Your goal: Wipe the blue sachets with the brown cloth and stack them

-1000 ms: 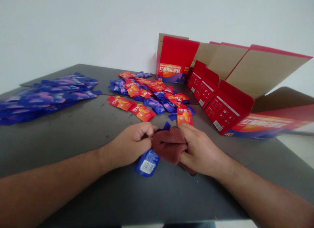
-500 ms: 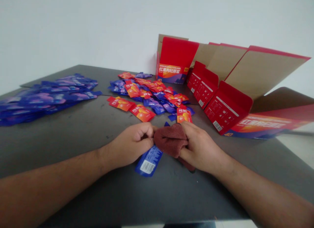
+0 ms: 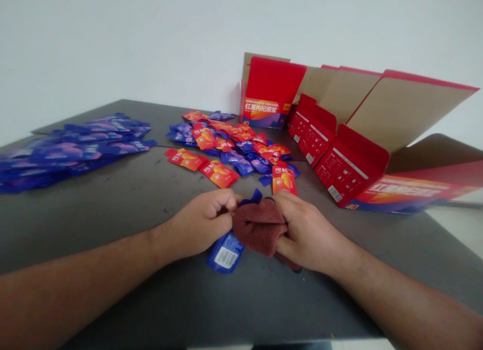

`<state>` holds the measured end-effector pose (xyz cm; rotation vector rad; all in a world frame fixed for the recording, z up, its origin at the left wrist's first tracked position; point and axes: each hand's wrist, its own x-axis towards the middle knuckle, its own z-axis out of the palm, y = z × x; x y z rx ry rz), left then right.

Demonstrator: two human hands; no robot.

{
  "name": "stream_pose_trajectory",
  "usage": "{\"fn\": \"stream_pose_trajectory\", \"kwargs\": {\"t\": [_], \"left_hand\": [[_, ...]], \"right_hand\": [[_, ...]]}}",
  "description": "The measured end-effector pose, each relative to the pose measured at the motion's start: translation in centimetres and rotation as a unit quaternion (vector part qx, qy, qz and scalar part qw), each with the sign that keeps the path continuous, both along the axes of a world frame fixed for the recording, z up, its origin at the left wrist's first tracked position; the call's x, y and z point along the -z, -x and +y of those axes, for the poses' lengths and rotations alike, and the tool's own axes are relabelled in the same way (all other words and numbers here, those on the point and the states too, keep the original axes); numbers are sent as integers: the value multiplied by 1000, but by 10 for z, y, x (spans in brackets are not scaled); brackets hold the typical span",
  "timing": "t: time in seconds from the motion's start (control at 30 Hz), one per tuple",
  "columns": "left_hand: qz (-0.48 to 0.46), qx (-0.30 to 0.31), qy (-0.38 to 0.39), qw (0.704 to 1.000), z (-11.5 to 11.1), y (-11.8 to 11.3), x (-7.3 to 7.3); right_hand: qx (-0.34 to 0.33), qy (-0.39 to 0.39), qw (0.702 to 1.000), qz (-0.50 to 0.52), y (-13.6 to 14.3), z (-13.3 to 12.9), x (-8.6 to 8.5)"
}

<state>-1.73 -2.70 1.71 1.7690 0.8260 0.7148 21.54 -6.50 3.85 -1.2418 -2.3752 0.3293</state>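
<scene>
Held the blue pouch [image 3: 226,258] barcode side up over the near part of the dark table [image 3: 169,299]; could not tell whether resting on it. Pinched, apparently, its edge between thumb and curled forefinger of the left hand [image 3: 206,216]. Held the brown cloth [image 3: 260,227] across its middle with the right hand [image 3: 307,229], fingers closed on the fabric, fingertips hidden. Judged the step in hand to be wiping the pouch; judged the next move to call for a steady left pinch and light cloth pressure. Noted a red pouch [image 3: 285,180] just beyond the right hand, a blue pile [image 3: 75,151] well to the left, a mixed heap [image 3: 204,136] ahead, and opened cartons [image 3: 341,169] at far right.
</scene>
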Motion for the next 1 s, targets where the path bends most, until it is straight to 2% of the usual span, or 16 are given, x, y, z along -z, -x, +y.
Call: {"fn": "stream_pose_trajectory", "kwargs": {"t": [0.13,0.27,0.4,0.57,0.73,0.87,1.0], "left_hand": [[15,-9,1,1000,1,0,1],[9,-4,-4,1000,0,1,2],[19,-9,-4,1000,1,0,1],[-9,6,0,1000,2,-1,3],[22,-17,-6,1000,2,0,3],[-7,-9,8,1000,1,0,3],[14,-42,28,999,1,0,4]], "right_hand": [[28,-1,1000,9,-1,0,1],[3,-1,1000,3,-2,0,2],[22,-1,1000,17,-2,1,2],[-9,-5,1000,7,-1,1,1],[29,-9,999,16,-1,1,2],[-7,3,1000,-4,0,0,2],[36,-9,999,-1,-2,2,2]]}}
